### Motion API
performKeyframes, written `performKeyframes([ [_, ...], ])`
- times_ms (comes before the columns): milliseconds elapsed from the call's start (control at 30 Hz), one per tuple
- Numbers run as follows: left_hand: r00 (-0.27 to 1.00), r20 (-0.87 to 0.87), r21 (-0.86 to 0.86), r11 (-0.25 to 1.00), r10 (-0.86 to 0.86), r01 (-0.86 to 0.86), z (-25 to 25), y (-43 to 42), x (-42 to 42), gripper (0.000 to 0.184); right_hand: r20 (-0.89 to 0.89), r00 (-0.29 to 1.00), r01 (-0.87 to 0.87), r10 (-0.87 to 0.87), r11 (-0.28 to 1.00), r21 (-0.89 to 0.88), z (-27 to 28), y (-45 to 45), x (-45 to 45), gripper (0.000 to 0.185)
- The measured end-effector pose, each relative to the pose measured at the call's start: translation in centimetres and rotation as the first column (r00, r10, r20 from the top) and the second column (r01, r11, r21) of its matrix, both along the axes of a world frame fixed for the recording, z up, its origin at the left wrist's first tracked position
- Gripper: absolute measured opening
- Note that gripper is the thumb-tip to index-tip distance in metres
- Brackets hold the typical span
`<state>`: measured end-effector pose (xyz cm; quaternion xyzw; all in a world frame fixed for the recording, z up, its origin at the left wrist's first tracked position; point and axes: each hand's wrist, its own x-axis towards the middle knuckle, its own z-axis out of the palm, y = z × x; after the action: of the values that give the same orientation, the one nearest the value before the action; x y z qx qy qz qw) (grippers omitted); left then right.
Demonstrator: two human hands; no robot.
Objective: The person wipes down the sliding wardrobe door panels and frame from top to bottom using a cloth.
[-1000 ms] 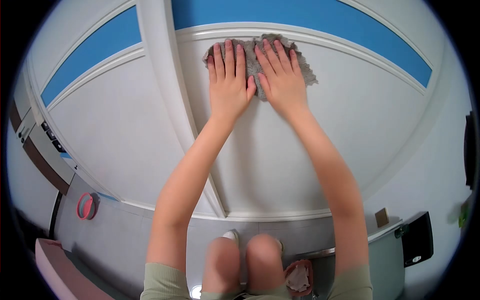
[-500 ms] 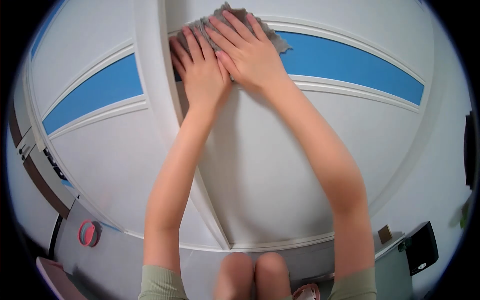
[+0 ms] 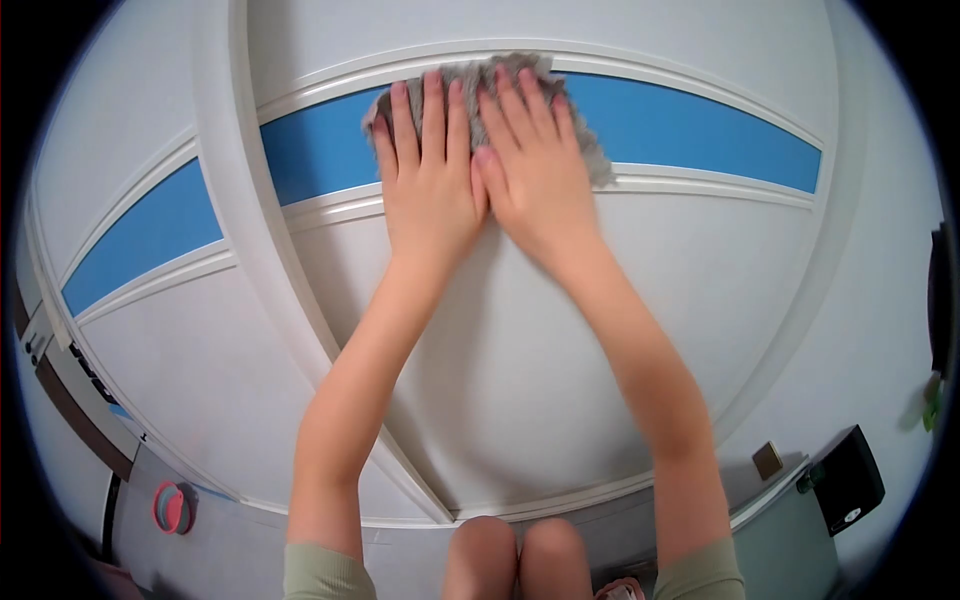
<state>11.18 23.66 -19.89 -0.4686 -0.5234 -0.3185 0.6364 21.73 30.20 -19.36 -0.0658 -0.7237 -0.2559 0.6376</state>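
Left hand (image 3: 432, 205) and right hand (image 3: 545, 190) press gray cloth (image 3: 468, 76) against blue stripe (image 3: 700, 125), fingers (image 3: 433, 125) straight, slightly parted, unclenched atop it. Cloth overlaps upper molding (image 3: 640, 67); stripe extends both sides, longer rightward, shorter toward white post (image 3: 235, 150).

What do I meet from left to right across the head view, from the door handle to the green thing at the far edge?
Door handle → pink-and-grey basin → left hand → right hand → small brown square → black panel → green thing.
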Motion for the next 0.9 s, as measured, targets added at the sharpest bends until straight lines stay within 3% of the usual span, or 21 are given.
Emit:
performKeyframes([
  [167, 0.999, 0.020, -0.087, 0.996, -0.026, 0.027, -4.1, -0.4, -0.1, 0.054, 0.096, 0.993, -0.062, 0.068, 0.996, -0.063, -3.9, -0.3, 0.6, 0.046],
  [300, 1.000, 0.019, -0.074, 0.997, 0.012, -0.011, -2.2, -0.3, 0.8, 0.053, 0.083, 0.991, -0.107, 0.104, 0.994, 0.034, -1.4, 0.7, 0.9, 0.043],
  [333, 0.998, 0.019, -0.064, 0.997, -0.052, 0.053, -1.1, 0.1, 1.0, 0.053, 0.058, 0.993, -0.103, 0.099, 0.992, 0.071, -0.2, 1.2, 1.3, 0.043],
  [400, 0.998, -0.044, 0.013, 0.999, 0.047, -0.046, 1.5, 1.3, 2.3, 0.053, 0.003, 0.996, -0.090, 0.091, 0.985, 0.146, 2.4, 2.6, 2.0, 0.043],
  [467, 0.993, -0.097, 0.094, 0.994, 0.069, -0.060, 3.8, 3.3, 3.7, 0.053, -0.113, 0.994, 0.005, 0.010, 0.991, 0.130, 3.9, 4.4, 3.2, 0.043],
  [633, 0.970, -0.237, 0.020, 0.998, -0.056, 0.062, 5.8, 7.7, 9.3, 0.051, -0.281, 0.951, 0.144, -0.128, 0.989, 0.039, 4.2, 9.4, 8.2, 0.045],
  [767, 0.941, -0.259, -0.036, 0.976, -0.219, 0.217, 5.1, 9.4, 10.1, 0.050, -0.293, 0.948, 0.123, -0.124, 0.992, -0.022, 2.6, 10.3, 9.7, 0.047],
  [900, 0.985, -0.154, 0.066, 0.994, -0.073, 0.084, 4.1, 7.0, 7.5, 0.051, -0.180, 0.977, 0.126, -0.116, 0.991, 0.043, 2.8, 7.7, 7.1, 0.047],
])
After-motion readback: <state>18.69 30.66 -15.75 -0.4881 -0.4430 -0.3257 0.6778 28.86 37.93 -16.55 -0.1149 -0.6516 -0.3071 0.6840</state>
